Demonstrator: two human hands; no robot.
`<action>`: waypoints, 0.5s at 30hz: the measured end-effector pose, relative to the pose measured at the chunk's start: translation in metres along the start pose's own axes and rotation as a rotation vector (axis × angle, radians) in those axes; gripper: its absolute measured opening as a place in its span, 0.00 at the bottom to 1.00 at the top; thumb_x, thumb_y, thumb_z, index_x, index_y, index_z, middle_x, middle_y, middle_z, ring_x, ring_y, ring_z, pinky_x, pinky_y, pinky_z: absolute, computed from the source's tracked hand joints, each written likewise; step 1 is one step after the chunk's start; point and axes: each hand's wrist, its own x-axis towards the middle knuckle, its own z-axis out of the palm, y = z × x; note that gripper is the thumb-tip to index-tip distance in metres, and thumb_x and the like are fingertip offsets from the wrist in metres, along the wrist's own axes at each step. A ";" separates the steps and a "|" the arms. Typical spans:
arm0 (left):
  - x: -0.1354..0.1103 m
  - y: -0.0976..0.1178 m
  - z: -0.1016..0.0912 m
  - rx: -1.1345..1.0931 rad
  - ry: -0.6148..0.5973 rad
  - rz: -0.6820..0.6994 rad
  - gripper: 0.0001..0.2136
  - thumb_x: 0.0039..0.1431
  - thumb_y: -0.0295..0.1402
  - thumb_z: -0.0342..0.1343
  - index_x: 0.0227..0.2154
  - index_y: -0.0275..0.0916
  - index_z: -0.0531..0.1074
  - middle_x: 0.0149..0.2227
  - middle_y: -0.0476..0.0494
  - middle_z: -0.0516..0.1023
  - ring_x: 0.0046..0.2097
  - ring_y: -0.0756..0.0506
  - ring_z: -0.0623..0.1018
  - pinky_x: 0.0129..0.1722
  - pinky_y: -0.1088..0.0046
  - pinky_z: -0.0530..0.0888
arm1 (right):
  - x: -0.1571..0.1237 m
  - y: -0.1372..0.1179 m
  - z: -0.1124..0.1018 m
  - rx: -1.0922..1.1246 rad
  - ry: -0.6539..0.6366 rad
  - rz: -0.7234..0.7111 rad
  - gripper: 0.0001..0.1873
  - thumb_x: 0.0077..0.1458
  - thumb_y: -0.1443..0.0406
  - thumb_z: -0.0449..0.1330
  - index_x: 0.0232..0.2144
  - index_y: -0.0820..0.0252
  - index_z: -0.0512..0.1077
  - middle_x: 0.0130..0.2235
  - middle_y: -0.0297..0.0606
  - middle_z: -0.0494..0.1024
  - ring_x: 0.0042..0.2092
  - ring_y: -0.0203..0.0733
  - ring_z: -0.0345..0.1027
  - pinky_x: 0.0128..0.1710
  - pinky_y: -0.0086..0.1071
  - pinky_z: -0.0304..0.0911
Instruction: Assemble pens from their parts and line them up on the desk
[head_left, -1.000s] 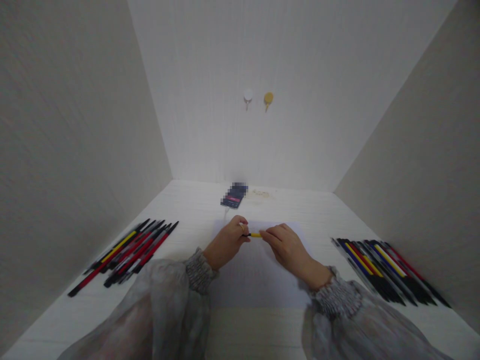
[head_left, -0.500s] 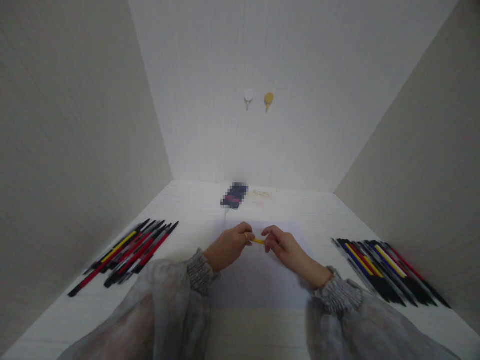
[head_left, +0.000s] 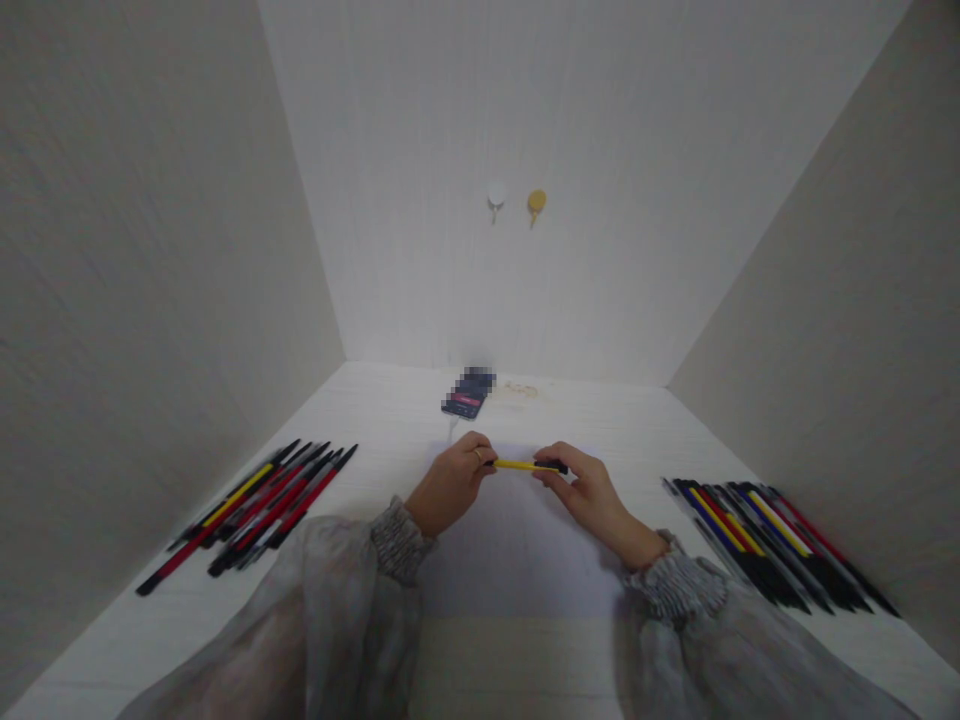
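Observation:
A yellow pen [head_left: 514,464] with black ends lies level between my two hands, above a pale sheet of paper [head_left: 517,570]. My left hand [head_left: 454,480], with a ring on one finger, pinches the pen's left end, and the fingers cover most of that tip. At the other end, the thumb and fingers of my right hand [head_left: 589,495] close around the black part, which sticks out a little between them.
Several red, black and yellow pens [head_left: 262,500] lie in a loose pile at left. More pens [head_left: 780,545] lie side by side at right. A phone [head_left: 469,393] rests near the back wall, where a white hook [head_left: 496,198] and a yellow hook [head_left: 536,202] are fixed.
My hands have moved apart and slightly upward, so more of the yellow pen shows. My right fingers, looser before, now grip its black end.

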 end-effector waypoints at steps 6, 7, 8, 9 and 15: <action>-0.003 -0.001 0.004 -0.009 -0.042 0.043 0.11 0.52 0.25 0.48 0.40 0.39 0.65 0.38 0.46 0.69 0.39 0.50 0.70 0.39 0.72 0.69 | -0.003 0.002 0.005 0.198 -0.136 0.205 0.11 0.54 0.60 0.46 0.35 0.60 0.62 0.18 0.28 0.67 0.17 0.30 0.59 0.18 0.25 0.57; -0.003 -0.001 0.004 -0.018 -0.048 0.044 0.10 0.52 0.25 0.48 0.38 0.39 0.66 0.37 0.46 0.69 0.38 0.50 0.70 0.39 0.73 0.69 | -0.003 0.001 0.005 0.205 -0.155 0.222 0.12 0.55 0.60 0.43 0.35 0.60 0.61 0.15 0.26 0.64 0.16 0.30 0.56 0.17 0.24 0.55; -0.003 -0.001 0.004 -0.026 -0.050 0.041 0.08 0.52 0.25 0.48 0.36 0.38 0.67 0.37 0.46 0.70 0.38 0.50 0.70 0.39 0.73 0.69 | -0.004 0.000 0.005 0.200 -0.169 0.229 0.13 0.56 0.59 0.41 0.35 0.60 0.61 0.13 0.25 0.61 0.15 0.30 0.55 0.16 0.24 0.53; -0.003 -0.001 0.004 -0.031 -0.045 0.033 0.07 0.52 0.25 0.48 0.34 0.38 0.67 0.36 0.46 0.70 0.37 0.50 0.70 0.38 0.73 0.69 | -0.004 -0.001 0.005 0.186 -0.175 0.220 0.12 0.56 0.59 0.42 0.35 0.60 0.60 0.13 0.24 0.61 0.15 0.30 0.55 0.17 0.24 0.53; -0.001 -0.002 0.003 -0.032 -0.005 -0.024 0.07 0.51 0.24 0.49 0.33 0.37 0.67 0.34 0.46 0.69 0.36 0.50 0.70 0.38 0.73 0.69 | -0.002 -0.002 0.001 0.028 -0.164 0.072 0.11 0.48 0.59 0.54 0.33 0.60 0.62 0.28 0.35 0.69 0.27 0.33 0.63 0.24 0.25 0.58</action>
